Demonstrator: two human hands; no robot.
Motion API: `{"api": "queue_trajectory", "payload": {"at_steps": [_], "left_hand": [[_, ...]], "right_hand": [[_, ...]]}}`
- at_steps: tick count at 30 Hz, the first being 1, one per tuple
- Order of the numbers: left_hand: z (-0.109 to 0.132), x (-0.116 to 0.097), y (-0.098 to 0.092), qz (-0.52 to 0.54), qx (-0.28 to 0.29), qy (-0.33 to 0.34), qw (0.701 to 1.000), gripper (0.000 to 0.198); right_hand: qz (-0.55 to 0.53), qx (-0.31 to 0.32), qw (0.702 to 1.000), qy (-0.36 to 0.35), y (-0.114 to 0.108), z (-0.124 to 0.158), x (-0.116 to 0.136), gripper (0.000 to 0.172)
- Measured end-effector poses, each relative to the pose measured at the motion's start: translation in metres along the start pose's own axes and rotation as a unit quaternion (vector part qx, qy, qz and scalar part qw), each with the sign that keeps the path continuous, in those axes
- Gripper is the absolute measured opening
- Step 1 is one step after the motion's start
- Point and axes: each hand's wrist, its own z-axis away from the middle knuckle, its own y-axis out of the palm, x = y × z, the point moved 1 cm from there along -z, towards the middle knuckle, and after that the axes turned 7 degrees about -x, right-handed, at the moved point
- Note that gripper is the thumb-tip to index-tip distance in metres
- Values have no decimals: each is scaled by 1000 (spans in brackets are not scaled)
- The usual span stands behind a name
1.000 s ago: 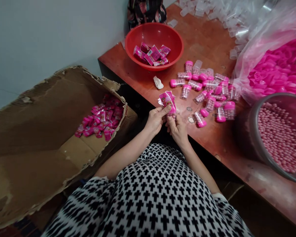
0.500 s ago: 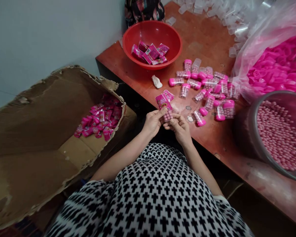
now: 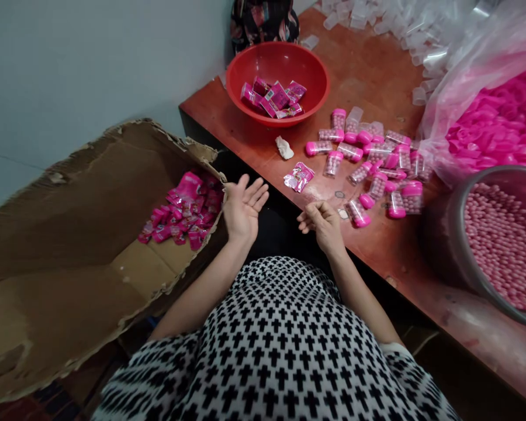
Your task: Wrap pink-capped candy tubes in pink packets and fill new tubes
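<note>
My left hand (image 3: 243, 206) is open, palm up with fingers spread, beside the torn rim of the cardboard box (image 3: 92, 175). A heap of pink wrapped packets (image 3: 184, 210) lies inside that box. My right hand (image 3: 323, 224) rests at the table's near edge, fingers curled, with nothing visible in them. A loose pink wrapper (image 3: 298, 176) lies on the table just beyond both hands. Several small clear bottles with pink caps (image 3: 372, 169), filled with pink beads, lie scattered to the right of it.
A red bowl (image 3: 245, 70) holding pink wrappers stands at the table's far left corner. A metal bowl (image 3: 453, 251) of pink beads is at the right. Behind it are a plastic bag of pink caps (image 3: 495, 126) and empty clear bottles (image 3: 398, 23).
The wrapped bottle that both hands held is gone from them. My left hand has swung left to the box and opened. My right hand has dropped to the table edge.
</note>
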Motion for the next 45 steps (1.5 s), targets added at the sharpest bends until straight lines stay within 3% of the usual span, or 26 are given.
{"api": "queue_trajectory", "payload": {"at_steps": [2, 4, 6, 9, 10, 12, 15, 18, 21, 23, 26, 28, 30, 32, 34, 37, 39, 42, 45], "left_hand": [[-14, 13, 13, -116, 51, 72, 989, 27], [-27, 28, 29, -238, 98, 158, 953, 27], [-38, 41, 41, -367, 130, 230, 892, 25], [-53, 56, 46, -519, 162, 320, 776, 18], [-56, 60, 45, -541, 165, 346, 748, 18], [-60, 65, 40, -546, 163, 390, 724, 21], [-53, 67, 36, -511, 160, 429, 728, 24], [-32, 61, 35, -469, 180, 440, 744, 25], [-9, 50, 32, -421, 196, 395, 792, 26], [0, 43, 28, -385, 188, 307, 850, 34], [4, 38, 22, -323, 203, 91, 920, 44], [5, 37, 21, -291, 224, -35, 930, 40], [6, 37, 19, -279, 224, -105, 928, 36], [7, 38, 18, -270, 201, -135, 932, 33], [8, 41, 18, -251, 172, -160, 939, 30], [11, 46, 19, -198, 131, -215, 947, 24], [15, 49, 22, -158, 106, -257, 948, 19], [19, 53, 28, -87, 68, -300, 947, 14], [23, 54, 32, -18, 39, -325, 945, 10]], "right_hand": [[6, -12, 1000, -6, -3, 0, 1, 32], [18, -19, 1000, -10, -5, 0, 2, 32], [30, -21, 999, -14, -6, 0, 5, 33], [47, -18, 998, -36, -8, -3, 10, 32], [56, -19, 997, -46, -9, -6, 11, 32], [77, -34, 994, -69, -10, -14, 12, 30], [85, -82, 985, -124, -9, -32, 10, 31], [53, -83, 984, -147, -5, -47, 5, 45], [23, -74, 989, -125, -3, -52, 3, 43], [10, -67, 992, -109, -5, -51, 3, 43], [17, -11, 997, -69, -7, -46, 3, 47], [63, 13, 996, -62, -11, -40, 4, 47], [156, -13, 983, -100, -20, -32, 10, 43], [289, -66, 939, -175, -38, -21, 22, 31], [433, -96, 860, -254, -63, -11, 40, 22], [621, 19, 721, -307, -103, -2, 63, 38], [694, 86, 648, -301, -124, -1, 69, 51], [739, 123, 593, -297, -137, -4, 64, 58], [738, 108, 579, -330, -128, -12, 51, 47]]}}
